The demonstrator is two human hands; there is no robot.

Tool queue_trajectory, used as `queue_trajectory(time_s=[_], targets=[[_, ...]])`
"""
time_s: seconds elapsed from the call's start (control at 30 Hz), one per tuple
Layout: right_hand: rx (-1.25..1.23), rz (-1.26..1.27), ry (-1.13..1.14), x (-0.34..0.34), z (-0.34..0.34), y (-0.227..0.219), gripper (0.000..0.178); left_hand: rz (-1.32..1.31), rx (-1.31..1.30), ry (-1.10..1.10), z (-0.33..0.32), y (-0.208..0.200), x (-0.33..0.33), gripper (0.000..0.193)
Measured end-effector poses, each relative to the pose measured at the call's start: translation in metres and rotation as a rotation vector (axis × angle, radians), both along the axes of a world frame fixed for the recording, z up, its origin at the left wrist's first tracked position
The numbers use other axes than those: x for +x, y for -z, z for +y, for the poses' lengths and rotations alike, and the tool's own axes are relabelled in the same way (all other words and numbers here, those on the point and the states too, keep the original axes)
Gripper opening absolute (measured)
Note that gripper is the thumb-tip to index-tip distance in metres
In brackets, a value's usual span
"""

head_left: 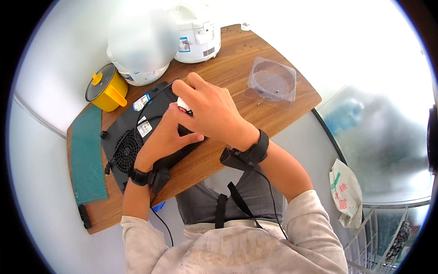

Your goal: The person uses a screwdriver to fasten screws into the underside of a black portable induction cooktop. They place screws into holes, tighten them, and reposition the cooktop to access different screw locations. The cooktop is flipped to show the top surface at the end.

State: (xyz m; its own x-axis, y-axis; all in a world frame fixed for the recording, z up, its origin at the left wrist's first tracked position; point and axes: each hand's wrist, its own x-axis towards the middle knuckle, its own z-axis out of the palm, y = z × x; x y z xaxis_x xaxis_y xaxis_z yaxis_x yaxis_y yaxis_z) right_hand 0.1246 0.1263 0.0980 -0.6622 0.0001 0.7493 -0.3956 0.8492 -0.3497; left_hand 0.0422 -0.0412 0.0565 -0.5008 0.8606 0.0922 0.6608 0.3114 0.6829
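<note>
Beneath the person's left hand and right hand lies a flat black appliance, bottom up on the left part of the wooden table. The right hand's fingers curl around a small white object with red and dark parts. The left hand meets it there, thumb spread away from its fingers; whether those fingers grip is hidden. The two hands are close together.

The work seems to be under way at the underside: the round fan grille and labels are in place, and the casing looks closed. A loose small dark piece suggests some small part is already off, though that is a judgement; how much is left cannot be told.

That piece sits in a clear plastic tray with a round recess, to the right, and another tiny piece lies just outside it. Beyond the appliance stands a yellow pot, lidded, its contents hidden. Near it stand two white cookers, one partly blurred; neither shows what it holds.
</note>
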Motion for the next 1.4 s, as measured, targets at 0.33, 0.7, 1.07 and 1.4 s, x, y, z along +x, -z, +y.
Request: queue_trajectory(time_s=[0.33,0.7,1.07,1.4], targets=[[-0.142,0.027,-0.121,0.002,-0.003,0.010,0.034,-0.125,0.375,-0.180,0.017,-0.010,0.022,0.039],[-0.005,-0.178,-0.197,0.014,0.020,-0.012,0.025,-0.522,0.458,-0.204,0.028,0.007,0.040,0.063],[-0.232,-0.239,-0.580,0.014,0.018,-0.004,0.038,-0.661,0.529,-0.160,0.017,0.024,0.030,0.033],[-0.059,-0.077,0.015,0.020,-0.013,0.008,0.042,-0.580,0.663,-0.290,0.030,0.028,0.044,0.023]])
